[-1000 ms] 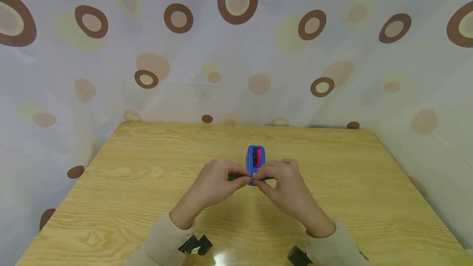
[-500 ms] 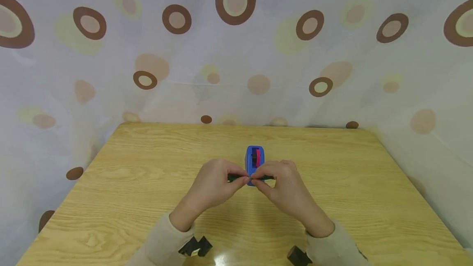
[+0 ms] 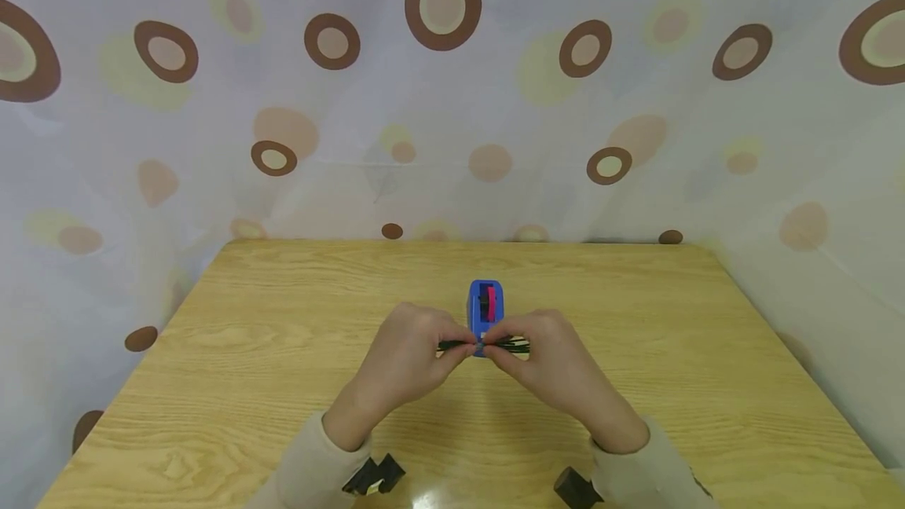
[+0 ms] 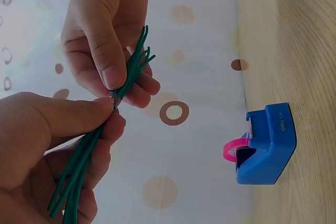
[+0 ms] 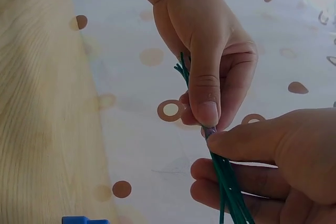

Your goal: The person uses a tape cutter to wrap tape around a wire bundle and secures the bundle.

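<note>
A bundle of thin green strands [image 4: 81,163] is held sideways between the two hands, above the table. My left hand [image 3: 410,348] pinches it just left of its middle with thumb and fingers. Close beside that, my right hand [image 3: 547,352] pinches the other side, the fingertips of both hands almost meeting. Between the thumbs shows a small shiny wrapped spot [image 4: 115,97], mostly hidden; it looks like clear tape. Strand ends fan out past each hand in the wrist views. Just beyond the hands stands a blue tape dispenser [image 4: 275,153] with a pink roll core [image 4: 232,149].
The wooden table [image 3: 297,289] spreads out around the hands. A pale curtain [image 3: 452,100] with brown and beige ovals hangs behind it and at both sides. Black camera mounts [image 3: 373,475] sit at the cuffs.
The hands stay in nearly the same place, still pinching the bundle. More of the green strands shows beside the right fingers. The head view has shifted slightly.
</note>
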`<state>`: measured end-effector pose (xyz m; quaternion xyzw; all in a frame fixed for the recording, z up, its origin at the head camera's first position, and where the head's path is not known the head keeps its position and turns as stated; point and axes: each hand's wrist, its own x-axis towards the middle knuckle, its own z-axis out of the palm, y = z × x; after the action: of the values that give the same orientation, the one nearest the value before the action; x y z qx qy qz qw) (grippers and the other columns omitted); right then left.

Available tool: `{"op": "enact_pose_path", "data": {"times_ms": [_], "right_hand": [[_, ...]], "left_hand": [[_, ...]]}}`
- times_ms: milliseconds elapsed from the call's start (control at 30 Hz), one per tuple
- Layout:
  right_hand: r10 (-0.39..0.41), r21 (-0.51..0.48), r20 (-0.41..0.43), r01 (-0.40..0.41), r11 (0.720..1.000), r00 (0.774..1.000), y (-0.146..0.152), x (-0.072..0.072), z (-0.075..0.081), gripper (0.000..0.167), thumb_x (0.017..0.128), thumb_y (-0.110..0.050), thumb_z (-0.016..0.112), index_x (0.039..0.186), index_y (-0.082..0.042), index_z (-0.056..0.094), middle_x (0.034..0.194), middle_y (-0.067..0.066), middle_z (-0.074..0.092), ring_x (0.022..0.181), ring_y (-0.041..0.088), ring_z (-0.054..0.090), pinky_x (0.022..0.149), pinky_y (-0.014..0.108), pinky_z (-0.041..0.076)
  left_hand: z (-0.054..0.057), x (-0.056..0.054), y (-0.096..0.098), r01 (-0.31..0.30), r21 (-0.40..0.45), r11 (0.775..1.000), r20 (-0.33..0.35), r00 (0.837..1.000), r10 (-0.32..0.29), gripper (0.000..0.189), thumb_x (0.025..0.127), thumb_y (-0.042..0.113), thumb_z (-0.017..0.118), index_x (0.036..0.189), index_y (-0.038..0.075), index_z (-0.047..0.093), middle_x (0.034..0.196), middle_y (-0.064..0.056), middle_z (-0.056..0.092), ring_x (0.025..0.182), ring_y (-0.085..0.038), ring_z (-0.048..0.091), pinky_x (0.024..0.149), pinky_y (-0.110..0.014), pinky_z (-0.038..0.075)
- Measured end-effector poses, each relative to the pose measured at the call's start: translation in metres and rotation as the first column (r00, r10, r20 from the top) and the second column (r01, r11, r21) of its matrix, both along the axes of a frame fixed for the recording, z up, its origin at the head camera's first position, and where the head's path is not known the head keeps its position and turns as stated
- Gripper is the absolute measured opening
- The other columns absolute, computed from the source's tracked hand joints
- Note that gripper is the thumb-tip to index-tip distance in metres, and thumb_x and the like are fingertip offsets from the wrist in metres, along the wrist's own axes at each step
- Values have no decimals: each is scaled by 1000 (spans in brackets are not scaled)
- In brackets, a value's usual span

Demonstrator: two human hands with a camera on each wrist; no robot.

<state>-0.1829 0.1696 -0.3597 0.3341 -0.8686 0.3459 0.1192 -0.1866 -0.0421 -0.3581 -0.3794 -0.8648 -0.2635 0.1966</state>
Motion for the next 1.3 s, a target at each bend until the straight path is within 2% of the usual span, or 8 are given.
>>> {"op": "enact_pose_path", "data": {"times_ms": [200,300,400,633,867,1067,1300], "right_hand": [[38,-67,130,-29,997,991,0,-1,-2,9,86,-5,77,93,-11,76,93,-6,73,87,10,69,75,36,57],[30,-83,177,-16,996,984,0,-1,-2,9,87,-6,76,93,-12,76,93,-6,72,87,10,68,76,36,57],[16,-90,185,1,996,983,-1,-2,-2,9,86,-5,77,91,-13,76,92,-6,72,86,10,68,76,36,57],[-12,-91,133,24,996,991,-2,-1,-4,12,81,0,79,86,-11,76,90,-5,72,85,11,69,75,37,57],[-37,-55,8,38,998,999,-3,2,-5,17,77,0,83,84,-14,76,90,-6,73,83,8,68,72,30,56],[-31,-58,-56,27,998,998,-5,2,-4,18,75,1,84,83,-12,75,88,-6,72,81,8,68,70,34,56],[-41,-58,-66,38,998,997,-5,1,-6,20,74,3,85,81,-12,74,86,-6,71,81,9,67,71,35,56]], "left_hand": [[-2,0,-1,-1,-10,1000,-51,999,1,4,81,17,83,85,16,81,78,8,73,65,-1,63,69,-29,48],[-2,0,0,-6,-4,1000,-40,999,6,4,81,18,83,85,17,81,79,9,73,66,-1,64,72,-31,48],[-1,0,0,-8,12,1000,-12,1000,8,4,81,18,83,85,17,81,79,9,73,66,0,64,72,-31,48],[-2,0,0,-22,45,999,93,996,18,5,82,17,83,86,16,81,81,9,73,67,2,63,68,-28,48],[-2,0,0,-28,50,998,154,988,20,6,85,19,80,90,18,81,84,9,74,71,1,64,67,-24,48],[-2,-1,-2,-23,36,999,222,975,15,10,90,22,75,95,16,81,88,8,75,77,-2,67,67,-21,52],[-2,-1,-3,-33,23,999,277,961,25,14,93,25,71,97,15,80,89,7,75,65,3,59,61,-20,49]]}}
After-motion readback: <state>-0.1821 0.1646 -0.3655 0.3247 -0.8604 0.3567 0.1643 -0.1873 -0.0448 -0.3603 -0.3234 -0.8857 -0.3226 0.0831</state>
